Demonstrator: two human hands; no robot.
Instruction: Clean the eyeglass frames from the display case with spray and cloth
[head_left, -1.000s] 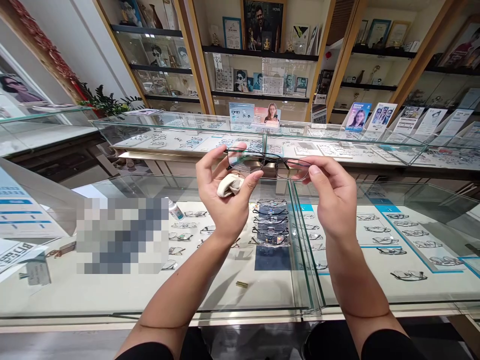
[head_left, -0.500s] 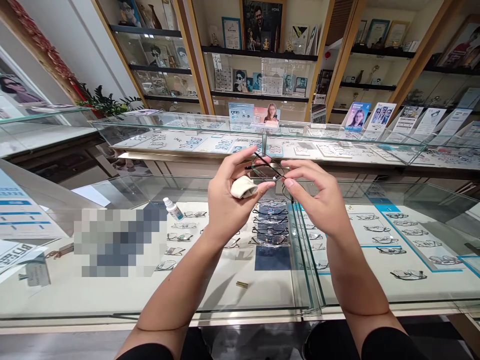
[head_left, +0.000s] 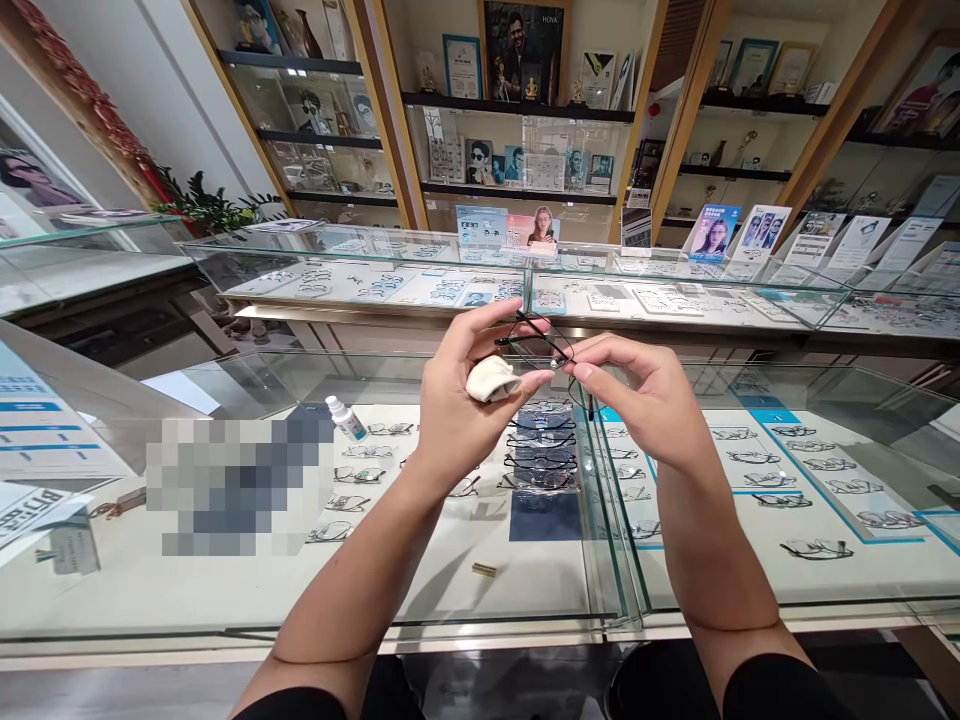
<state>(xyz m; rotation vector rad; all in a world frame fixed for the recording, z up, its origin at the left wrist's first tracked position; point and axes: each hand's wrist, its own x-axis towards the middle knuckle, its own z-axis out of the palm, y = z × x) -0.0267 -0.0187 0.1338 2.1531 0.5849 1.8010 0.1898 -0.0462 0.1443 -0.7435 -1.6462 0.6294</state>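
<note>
Black-framed spectacles [head_left: 535,347] are held aloft between two hands, over the glass counter [head_left: 262,605]. The left hand [head_left: 456,412] grips one lens rim, fingers above and thumb below, with a crumpled pale cloth [head_left: 490,380] tucked in its palm; the right hand [head_left: 654,408] pinches the frame near its bridge. The spectacles are probably light, with thin, bendable rims and smooth, easily smudged lenses; rim edges or bridge offer the safest hold. A poster [head_left: 523,55] behind reads "HOYA"; the white bottle's [head_left: 346,418] label is illegible.
</note>
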